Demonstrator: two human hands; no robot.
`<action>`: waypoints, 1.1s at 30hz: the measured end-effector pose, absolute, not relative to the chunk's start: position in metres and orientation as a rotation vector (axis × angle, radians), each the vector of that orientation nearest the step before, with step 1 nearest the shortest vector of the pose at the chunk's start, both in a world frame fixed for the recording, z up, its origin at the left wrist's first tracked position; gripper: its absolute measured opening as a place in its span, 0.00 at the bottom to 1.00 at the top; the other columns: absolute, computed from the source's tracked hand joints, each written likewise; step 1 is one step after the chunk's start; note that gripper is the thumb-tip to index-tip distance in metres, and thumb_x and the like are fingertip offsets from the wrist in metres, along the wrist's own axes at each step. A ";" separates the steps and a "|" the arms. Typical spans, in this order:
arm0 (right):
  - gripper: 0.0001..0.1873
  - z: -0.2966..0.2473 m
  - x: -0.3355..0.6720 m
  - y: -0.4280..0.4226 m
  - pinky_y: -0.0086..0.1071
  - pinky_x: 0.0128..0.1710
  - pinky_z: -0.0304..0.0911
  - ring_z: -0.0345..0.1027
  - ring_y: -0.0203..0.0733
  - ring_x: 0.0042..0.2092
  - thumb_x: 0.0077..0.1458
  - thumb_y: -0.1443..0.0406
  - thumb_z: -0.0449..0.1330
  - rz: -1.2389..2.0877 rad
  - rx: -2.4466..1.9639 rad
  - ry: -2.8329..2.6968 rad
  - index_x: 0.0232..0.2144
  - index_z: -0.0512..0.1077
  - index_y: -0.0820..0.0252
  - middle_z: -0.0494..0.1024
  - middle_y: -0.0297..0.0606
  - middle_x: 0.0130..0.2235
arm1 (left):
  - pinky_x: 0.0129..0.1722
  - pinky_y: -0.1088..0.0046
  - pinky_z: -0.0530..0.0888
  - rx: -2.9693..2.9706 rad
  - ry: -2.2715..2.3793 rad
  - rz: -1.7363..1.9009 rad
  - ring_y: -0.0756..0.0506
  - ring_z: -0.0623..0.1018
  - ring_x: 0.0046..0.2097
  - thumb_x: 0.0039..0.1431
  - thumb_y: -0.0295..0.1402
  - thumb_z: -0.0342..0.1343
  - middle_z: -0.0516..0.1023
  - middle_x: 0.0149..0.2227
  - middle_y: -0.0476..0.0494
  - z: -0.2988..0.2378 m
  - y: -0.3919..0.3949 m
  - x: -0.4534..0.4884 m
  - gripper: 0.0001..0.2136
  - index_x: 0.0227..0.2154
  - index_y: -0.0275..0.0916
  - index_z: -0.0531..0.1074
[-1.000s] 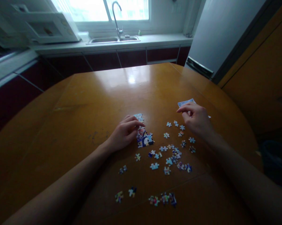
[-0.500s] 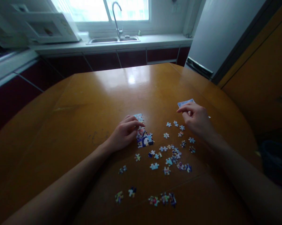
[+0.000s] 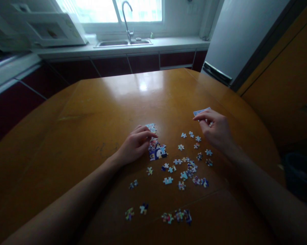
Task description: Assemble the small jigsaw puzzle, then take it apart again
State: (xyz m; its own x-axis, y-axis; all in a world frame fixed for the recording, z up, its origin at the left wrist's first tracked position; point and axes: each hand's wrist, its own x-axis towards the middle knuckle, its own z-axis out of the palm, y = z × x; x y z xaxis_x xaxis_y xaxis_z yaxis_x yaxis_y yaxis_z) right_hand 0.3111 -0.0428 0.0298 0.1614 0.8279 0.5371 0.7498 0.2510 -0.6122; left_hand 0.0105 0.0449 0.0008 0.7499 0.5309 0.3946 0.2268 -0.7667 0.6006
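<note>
A small joined patch of jigsaw puzzle (image 3: 157,149) lies near the middle of the round wooden table (image 3: 92,112). My left hand (image 3: 135,144) rests curled on the table against the patch's left edge, fingertips touching it. Several loose puzzle pieces (image 3: 186,166) are scattered to the right and in front. My right hand (image 3: 216,131) hovers just above the far right pieces, fingers bent in a pinch on a small puzzle piece (image 3: 209,124). A blue-edged card (image 3: 200,111) lies flat just beyond that hand, partly hidden by it.
More pieces (image 3: 176,216) lie near the table's front edge. Behind the table runs a counter with a sink and tap (image 3: 126,30) under a bright window, and a white microwave (image 3: 50,29) at the left. A grey fridge (image 3: 235,41) stands at the right.
My right hand has lifted slightly and moved a little away from me, covering more of the card. My left hand has stayed put.
</note>
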 end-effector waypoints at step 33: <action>0.12 0.059 0.274 -0.074 0.35 0.42 0.64 0.70 0.41 0.43 0.64 0.70 0.54 0.428 -1.258 -2.331 0.45 0.76 0.57 0.78 0.40 0.43 | 0.43 0.65 0.70 2.427 0.603 0.755 0.45 0.71 0.41 0.62 0.26 0.52 0.74 0.36 0.45 0.002 0.042 0.013 0.11 0.42 0.41 0.77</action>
State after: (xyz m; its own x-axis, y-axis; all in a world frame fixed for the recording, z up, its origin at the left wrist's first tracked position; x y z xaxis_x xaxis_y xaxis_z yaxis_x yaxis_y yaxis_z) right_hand 0.2740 -0.0739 0.0585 -0.4796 0.8432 0.2428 0.7019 0.5347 -0.4705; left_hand 0.0132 0.0424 0.0023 0.7451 0.5454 0.3838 0.2533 -0.7638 0.5937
